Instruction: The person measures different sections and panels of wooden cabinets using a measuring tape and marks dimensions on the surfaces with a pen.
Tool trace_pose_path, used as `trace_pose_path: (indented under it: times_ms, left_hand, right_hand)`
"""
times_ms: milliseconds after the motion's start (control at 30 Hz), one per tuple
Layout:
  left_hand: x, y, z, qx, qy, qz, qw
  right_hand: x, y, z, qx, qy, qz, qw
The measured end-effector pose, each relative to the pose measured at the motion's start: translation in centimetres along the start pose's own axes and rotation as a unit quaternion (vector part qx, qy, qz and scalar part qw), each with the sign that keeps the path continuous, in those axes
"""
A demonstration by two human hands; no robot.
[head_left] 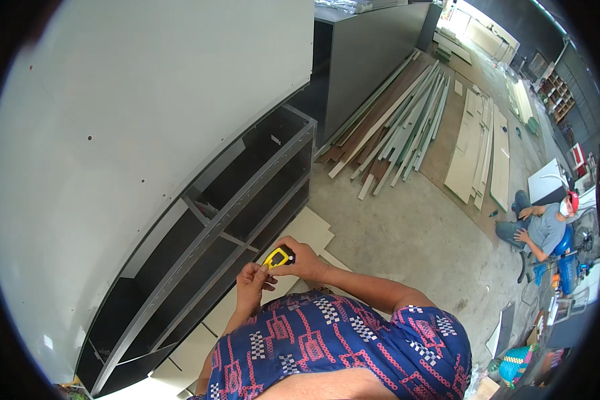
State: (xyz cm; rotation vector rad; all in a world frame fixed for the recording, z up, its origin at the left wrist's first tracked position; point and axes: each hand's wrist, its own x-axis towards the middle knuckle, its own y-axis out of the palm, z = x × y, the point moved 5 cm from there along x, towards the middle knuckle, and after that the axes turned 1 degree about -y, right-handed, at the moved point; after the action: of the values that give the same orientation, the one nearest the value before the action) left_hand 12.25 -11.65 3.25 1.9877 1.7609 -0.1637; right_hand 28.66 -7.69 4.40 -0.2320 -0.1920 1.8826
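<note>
A yellow and black tape measure [271,262] sits in front of my body, beside the dark cabinet frame. My right hand [303,259] wraps round its case from the right. My left hand [249,285] is closed at its lower left edge, thumb and fingertips pressed against it. Whether any blade is drawn out between the hands is too small to tell. Just beyond the hands lies the open dark cabinet [237,200] with grey edges and several compartments.
A large white panel [147,100] rises at the left. Long board strips [397,123] and cream panels [470,153] lie on the concrete floor [380,220]. A grey cabinet [373,60] stands behind. At the right sits a person [547,227] in a red cap.
</note>
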Motion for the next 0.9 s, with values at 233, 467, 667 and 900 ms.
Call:
trace_pose_path:
  times_ms: [233, 467, 667, 900]
  left_hand:
    - [0.0, -0.5, -1.2, -0.061, 0.078, -0.007, 0.995]
    - [-1.1, -1.0, -4.4, -0.136, 0.113, -0.005, 0.984]
    - [-2.7, -2.6, -7.0, -0.191, 0.141, -0.015, 0.971]
    - [-0.3, -8.4, -6.5, -0.04, 0.105, -0.153, 0.982]
  right_hand:
    - [0.4, 0.6, 0.4, 0.04, -0.01, -0.006, 0.999]
    - [1.6, -1.3, 0.2, 0.013, -0.037, -0.052, 0.998]
    - [2.3, -4.0, -0.4, -0.084, -0.063, -0.093, 0.99]
    - [5.4, -10.0, -1.3, -0.21, -0.044, -0.17, 0.962]
